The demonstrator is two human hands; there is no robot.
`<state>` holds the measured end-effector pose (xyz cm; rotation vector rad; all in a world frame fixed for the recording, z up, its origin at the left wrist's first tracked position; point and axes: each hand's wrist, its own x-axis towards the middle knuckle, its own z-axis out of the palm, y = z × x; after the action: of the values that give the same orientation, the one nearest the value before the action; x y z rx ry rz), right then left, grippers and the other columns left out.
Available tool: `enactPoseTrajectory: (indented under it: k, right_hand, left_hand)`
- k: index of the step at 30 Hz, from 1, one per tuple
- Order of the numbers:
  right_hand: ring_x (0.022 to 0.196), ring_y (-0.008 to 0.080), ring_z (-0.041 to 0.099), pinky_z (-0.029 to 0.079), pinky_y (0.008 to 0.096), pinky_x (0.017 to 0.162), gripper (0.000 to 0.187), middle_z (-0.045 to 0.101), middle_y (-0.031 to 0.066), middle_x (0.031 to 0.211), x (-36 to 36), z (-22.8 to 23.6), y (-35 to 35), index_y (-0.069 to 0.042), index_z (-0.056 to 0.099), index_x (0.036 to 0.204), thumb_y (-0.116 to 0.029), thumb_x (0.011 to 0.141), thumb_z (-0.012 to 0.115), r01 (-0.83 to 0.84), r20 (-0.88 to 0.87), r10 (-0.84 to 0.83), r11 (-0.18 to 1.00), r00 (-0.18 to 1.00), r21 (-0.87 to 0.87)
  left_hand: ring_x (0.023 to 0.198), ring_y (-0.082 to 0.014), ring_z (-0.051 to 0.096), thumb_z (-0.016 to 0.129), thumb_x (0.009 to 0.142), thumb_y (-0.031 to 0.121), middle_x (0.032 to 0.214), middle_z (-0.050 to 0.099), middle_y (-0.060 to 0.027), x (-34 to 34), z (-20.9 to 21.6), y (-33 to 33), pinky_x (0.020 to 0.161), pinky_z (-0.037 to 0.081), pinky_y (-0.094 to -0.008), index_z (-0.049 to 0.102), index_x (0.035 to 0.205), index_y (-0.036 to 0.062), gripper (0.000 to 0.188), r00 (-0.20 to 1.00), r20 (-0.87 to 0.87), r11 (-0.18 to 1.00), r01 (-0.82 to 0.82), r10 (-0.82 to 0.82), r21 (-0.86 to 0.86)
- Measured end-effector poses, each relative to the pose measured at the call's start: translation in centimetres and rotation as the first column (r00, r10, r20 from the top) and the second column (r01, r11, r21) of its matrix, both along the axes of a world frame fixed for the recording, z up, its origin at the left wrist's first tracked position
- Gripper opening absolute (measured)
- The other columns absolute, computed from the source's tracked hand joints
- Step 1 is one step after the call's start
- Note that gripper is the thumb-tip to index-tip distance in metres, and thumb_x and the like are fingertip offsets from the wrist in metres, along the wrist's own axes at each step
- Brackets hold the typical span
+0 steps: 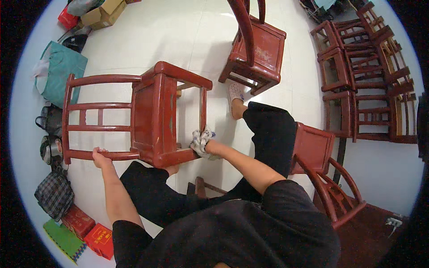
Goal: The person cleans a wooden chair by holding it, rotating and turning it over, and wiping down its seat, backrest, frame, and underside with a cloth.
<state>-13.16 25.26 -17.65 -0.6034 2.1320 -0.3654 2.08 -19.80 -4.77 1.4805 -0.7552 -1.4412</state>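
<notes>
The left arm [115, 192] reaches forward, its left hand [102, 158] curled in a grip; the right arm [246, 165] slants forward-left, right hand [210, 146] mostly hidden; knees spread apart.

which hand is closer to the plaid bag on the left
Left. The left hand, on the chair's back rail, is just right of the plaid bag; the right hand, with the cloth at a chair leg, is farther right.
</notes>
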Motion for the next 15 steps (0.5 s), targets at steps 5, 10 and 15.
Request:
enactPoseTrajectory:
  k: [5, 10, 15]
  right_hand:
    - [0.088, 0.0384, 0.055, 0.046, 0.0434, 0.076, 0.039, 0.053, 0.0231, 0.102, 4.7, 17.8, -6.0, -0.006, 0.052, 0.108, -0.013, 0.070, 0.055, 0.155, 0.057, -0.145, 0.886, 0.988, -0.436]
    - [0.099, 0.0432, 0.049, 0.046, 0.0456, 0.082, 0.042, 0.043, 0.0269, 0.114, 8.1, 19.3, -9.5, -0.010, 0.053, 0.109, -0.015, 0.068, 0.062, -0.150, -0.304, -0.115, 0.676, 0.946, -0.721]
    - [0.106, 0.0451, 0.045, 0.041, 0.0461, 0.091, 0.043, 0.041, 0.0284, 0.114, 8.4, 14.4, -6.7, -0.006, 0.051, 0.106, -0.008, 0.065, 0.063, -0.152, -0.358, -0.149, 0.710, 0.922, -0.688]
  left_hand:
    - [0.047, -0.0186, 0.046, 0.057, 0.067, 0.003, 0.059, 0.045, -0.0052, 4.2, -1.4, -1.0, 0.043, 0.042, -0.0319, 0.041, 0.064, 0.0049, 0.016, 0.998, 0.012, 0.998, -0.064, 0.064, 0.002]
    - [0.047, -0.0191, 0.047, 0.056, 0.067, 0.002, 0.059, 0.046, -0.0055, 1.6, -0.3, 0.1, 0.045, 0.043, -0.0326, 0.042, 0.066, 0.0046, 0.014, 0.999, -0.041, 0.998, -0.011, 0.014, 0.059]
    - [0.048, -0.0189, 0.046, 0.054, 0.069, 0.003, 0.057, 0.044, -0.0041, 2.9, -0.6, -1.5, 0.046, 0.042, -0.0332, 0.041, 0.066, 0.0063, 0.013, 0.999, -0.050, 0.998, 0.011, -0.008, 0.066]
